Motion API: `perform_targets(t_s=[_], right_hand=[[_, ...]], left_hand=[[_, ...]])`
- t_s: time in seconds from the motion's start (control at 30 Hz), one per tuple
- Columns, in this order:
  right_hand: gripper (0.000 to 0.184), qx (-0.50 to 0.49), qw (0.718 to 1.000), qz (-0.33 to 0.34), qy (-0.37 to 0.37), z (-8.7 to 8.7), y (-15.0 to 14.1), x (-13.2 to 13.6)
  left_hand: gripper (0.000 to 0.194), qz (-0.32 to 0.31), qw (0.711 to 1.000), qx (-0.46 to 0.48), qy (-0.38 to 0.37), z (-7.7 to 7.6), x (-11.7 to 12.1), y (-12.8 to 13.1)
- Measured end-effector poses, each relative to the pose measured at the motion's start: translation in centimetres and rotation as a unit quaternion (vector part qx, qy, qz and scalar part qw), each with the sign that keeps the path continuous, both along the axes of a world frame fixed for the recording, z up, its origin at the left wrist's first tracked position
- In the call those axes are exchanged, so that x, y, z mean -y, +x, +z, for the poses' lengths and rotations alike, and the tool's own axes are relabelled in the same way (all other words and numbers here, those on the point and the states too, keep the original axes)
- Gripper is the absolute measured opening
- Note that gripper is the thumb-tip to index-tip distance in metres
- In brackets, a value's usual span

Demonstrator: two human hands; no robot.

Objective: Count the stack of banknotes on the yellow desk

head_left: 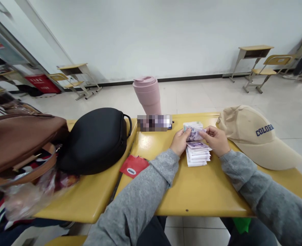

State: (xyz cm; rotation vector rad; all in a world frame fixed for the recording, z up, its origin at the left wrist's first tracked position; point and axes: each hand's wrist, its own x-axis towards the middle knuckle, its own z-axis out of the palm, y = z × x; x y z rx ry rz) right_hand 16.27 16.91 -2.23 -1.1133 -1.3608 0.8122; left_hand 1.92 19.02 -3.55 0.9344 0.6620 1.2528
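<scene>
My left hand (pixel 179 141) and my right hand (pixel 216 139) meet over the yellow desk (pixel 191 191), both closed on a small wad of banknotes (pixel 193 131) held between them. The right thumb and fingers pinch the top purple note. Just below the hands, a fanned pile of banknotes (pixel 198 154) lies flat on the desk. Grey sleeves cover both forearms.
A beige cap (pixel 255 136) lies right of my hands. A pink lidded cup (pixel 147 94) stands at the desk's far edge. A red packet (pixel 133 166), a black case (pixel 96 140) and a brown bag (pixel 20 143) sit to the left. Desks and chairs line the far wall.
</scene>
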Motion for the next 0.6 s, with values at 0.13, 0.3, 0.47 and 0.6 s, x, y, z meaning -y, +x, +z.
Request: perform_targets(t_s=[0.13, 0.3, 0.47, 0.6], right_hand=[[0.03, -0.014, 1.0, 0.016, -0.014, -0.38, 0.11, -0.3], [0.028, -0.033, 0.998, 0.04, -0.036, -0.76, 0.18, -0.47], [0.029, -0.058, 0.996, 0.045, -0.051, -0.82, 0.1, -0.44], [0.028, -0.058, 0.996, 0.045, -0.057, -0.85, 0.17, -0.42]], left_hand=[[0.041, 0.002, 1.0, -0.011, 0.002, -0.1, -0.02, -0.05], [0.042, 0.027, 0.999, -0.011, -0.016, 0.05, -0.03, -0.12], [0.04, 0.044, 0.999, -0.024, -0.021, 0.04, -0.15, -0.22], [0.039, 0.053, 0.998, -0.022, -0.027, -0.1, -0.28, -0.25]])
